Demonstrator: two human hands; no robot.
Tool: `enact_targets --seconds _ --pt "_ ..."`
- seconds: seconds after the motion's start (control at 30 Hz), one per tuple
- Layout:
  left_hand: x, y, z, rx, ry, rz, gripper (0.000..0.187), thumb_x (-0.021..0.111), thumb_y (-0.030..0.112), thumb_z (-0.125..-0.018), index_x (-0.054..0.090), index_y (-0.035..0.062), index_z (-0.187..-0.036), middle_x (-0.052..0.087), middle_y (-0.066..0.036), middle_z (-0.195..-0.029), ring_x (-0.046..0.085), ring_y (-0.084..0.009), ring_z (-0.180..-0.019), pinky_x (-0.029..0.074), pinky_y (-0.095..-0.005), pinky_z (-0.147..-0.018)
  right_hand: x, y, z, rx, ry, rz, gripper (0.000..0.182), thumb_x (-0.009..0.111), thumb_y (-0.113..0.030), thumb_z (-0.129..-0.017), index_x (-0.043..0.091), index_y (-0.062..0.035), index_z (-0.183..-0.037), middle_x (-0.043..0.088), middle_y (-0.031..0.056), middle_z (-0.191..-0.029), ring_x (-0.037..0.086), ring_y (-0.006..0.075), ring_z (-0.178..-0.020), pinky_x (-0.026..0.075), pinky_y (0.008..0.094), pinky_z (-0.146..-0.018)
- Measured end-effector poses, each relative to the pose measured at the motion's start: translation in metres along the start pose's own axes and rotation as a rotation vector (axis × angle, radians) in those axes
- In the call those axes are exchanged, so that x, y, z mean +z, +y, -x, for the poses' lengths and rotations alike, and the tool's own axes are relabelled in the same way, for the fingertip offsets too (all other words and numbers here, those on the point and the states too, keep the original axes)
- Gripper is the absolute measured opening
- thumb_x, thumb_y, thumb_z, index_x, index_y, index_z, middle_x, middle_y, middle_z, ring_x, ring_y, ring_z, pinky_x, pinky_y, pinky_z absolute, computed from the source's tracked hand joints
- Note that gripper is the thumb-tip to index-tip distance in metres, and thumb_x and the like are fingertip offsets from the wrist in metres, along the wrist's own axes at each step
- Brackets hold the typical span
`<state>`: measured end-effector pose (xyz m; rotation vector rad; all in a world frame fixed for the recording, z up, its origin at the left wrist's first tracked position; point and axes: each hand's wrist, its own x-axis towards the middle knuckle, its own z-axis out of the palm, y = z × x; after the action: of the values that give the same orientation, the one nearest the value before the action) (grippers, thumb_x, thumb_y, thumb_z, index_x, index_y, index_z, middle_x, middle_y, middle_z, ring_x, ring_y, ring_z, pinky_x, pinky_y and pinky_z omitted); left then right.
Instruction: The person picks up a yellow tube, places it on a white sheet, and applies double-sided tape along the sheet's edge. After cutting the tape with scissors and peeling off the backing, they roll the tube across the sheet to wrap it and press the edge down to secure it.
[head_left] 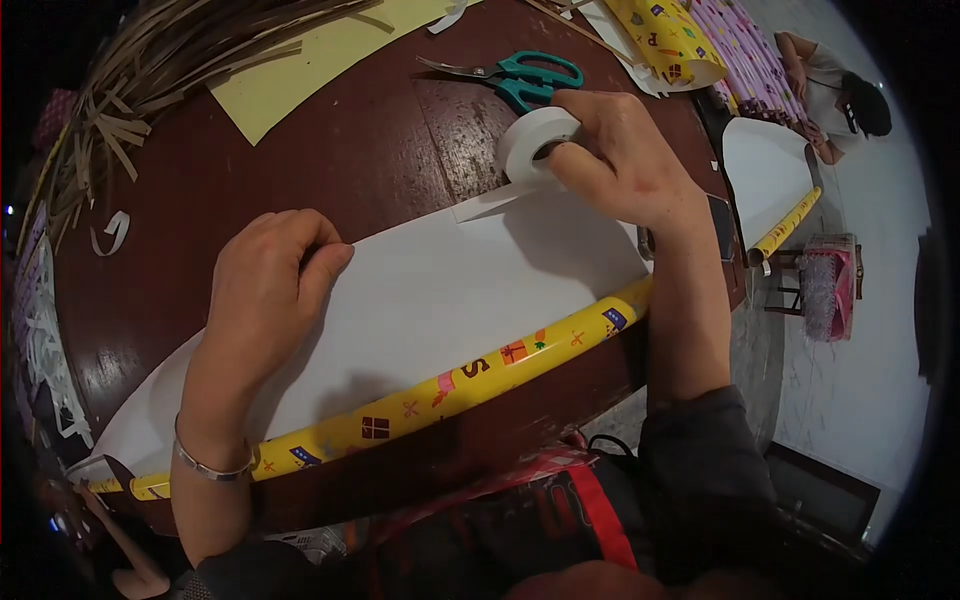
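Observation:
A sheet of wrapping paper [420, 290] lies white side up across the dark table, its near edge rolled into a yellow printed tube [510, 352]. My left hand [275, 270] is closed at the paper's far edge, thumb against curled fingers. In my right hand [630, 160] is a roll of white tape [532, 143], held between thumb and fingers. From the roll a white strip runs down to the far edge of the paper. Just beyond the tape lie teal-handled scissors [520, 78], blades apart.
Brown dried strips [190, 75] and a yellow sheet [290, 80] lie at the far left. Patterned paper rolls [745, 50] are stacked at the far right. Another person [835, 90] works there beside white paper [765, 170]. A curled white scrap [115, 233] sits left.

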<state>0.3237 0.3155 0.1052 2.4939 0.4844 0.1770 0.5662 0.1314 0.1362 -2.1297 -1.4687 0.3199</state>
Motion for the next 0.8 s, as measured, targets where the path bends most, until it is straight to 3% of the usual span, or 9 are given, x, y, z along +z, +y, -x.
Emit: enact_targets --seconds 0.37,0.43,0.8 --pt "0.0004 0.0008 0.001 -0.009 0.004 0.004 0.016 0.067 0.014 -0.085 0.061 -0.0009 -0.085 0.059 -0.014 -0.076 0.057 -0.0277 -0.072 0.045 -0.0368 -0.067 -0.0019 0.006 0.0001 -0.024 0.037 0.016 0.031 0.06 -0.026 -0.074 0.06 0.0056 -0.073 0.06 0.0237 -0.065 0.06 0.0389 -0.06 0.049 0.0421 -0.058" --pt "0.0009 -0.0002 0.0009 0.003 0.008 0.007 0.016 0.067 0.014 -0.085 0.061 -0.0006 -0.084 0.059 -0.014 -0.076 0.058 -0.0281 -0.073 0.046 -0.0374 -0.067 -0.0042 0.0048 0.0014 -0.005 0.021 -0.056 0.019 0.056 -0.015 -0.076 0.06 0.0042 -0.078 0.054 0.0022 -0.065 0.046 0.0064 -0.061 0.037 0.0261 -0.051" --pt "-0.0004 0.0045 -0.0001 0.019 0.015 -0.056 0.016 0.067 0.015 -0.085 0.062 0.0006 -0.08 0.063 -0.013 -0.075 0.061 -0.0298 -0.075 0.047 -0.0402 -0.07 -0.0032 0.0096 0.0009 -0.001 0.036 -0.066 0.019 0.054 -0.014 -0.076 0.059 0.0041 -0.078 0.053 0.0028 -0.063 0.045 0.0067 -0.059 0.036 0.0263 -0.05"
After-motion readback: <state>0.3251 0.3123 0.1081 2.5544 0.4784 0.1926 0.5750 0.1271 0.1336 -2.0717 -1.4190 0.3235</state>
